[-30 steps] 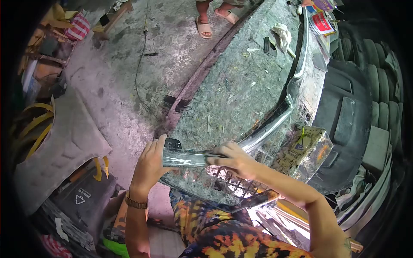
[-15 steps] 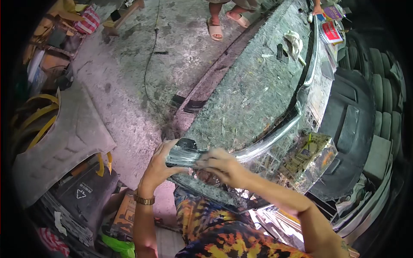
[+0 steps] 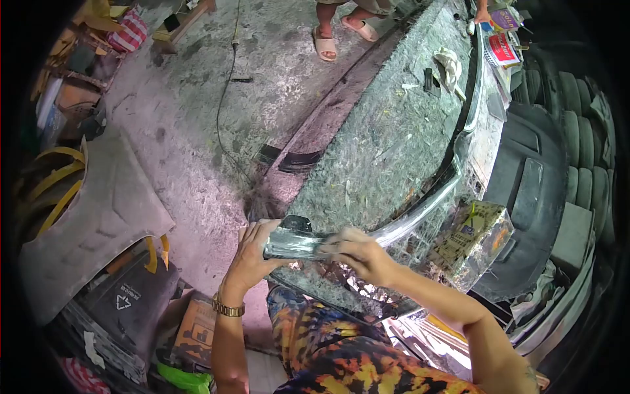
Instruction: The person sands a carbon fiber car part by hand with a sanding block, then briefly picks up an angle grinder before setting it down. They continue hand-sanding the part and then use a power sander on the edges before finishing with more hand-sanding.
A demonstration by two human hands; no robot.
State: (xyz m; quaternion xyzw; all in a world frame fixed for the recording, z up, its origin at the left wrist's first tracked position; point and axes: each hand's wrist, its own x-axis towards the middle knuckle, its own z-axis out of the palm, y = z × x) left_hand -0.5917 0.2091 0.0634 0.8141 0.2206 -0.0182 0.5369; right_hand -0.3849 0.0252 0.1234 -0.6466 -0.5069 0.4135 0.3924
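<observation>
A long, curved, glossy dark strip, which looks like a car bumper lip (image 3: 420, 213), runs along the workbench from its far end to its near corner. My left hand (image 3: 252, 253) is wrapped round the near end of this strip, thumb below and fingers above. A black tab (image 3: 296, 224) stands up from the strip beside my fingers. My right hand (image 3: 361, 256) presses on the strip a little further right, fingers bent together and slightly blurred. Whether a thin pad or sheet lies under those fingers cannot be seen.
The dusty workbench (image 3: 374, 131) carries a white cloth (image 3: 448, 69). A worn box (image 3: 471, 240) stands at right, near a black panel (image 3: 525, 171). At left lies a grey fender (image 3: 105, 217). Another person's hand (image 3: 483, 14) touches the strip's far end; a cable (image 3: 226, 98) crosses the floor.
Both hands and the strip's near end have shifted slightly to the right. My right hand remains on the strip, and my left hand keeps its hold.
</observation>
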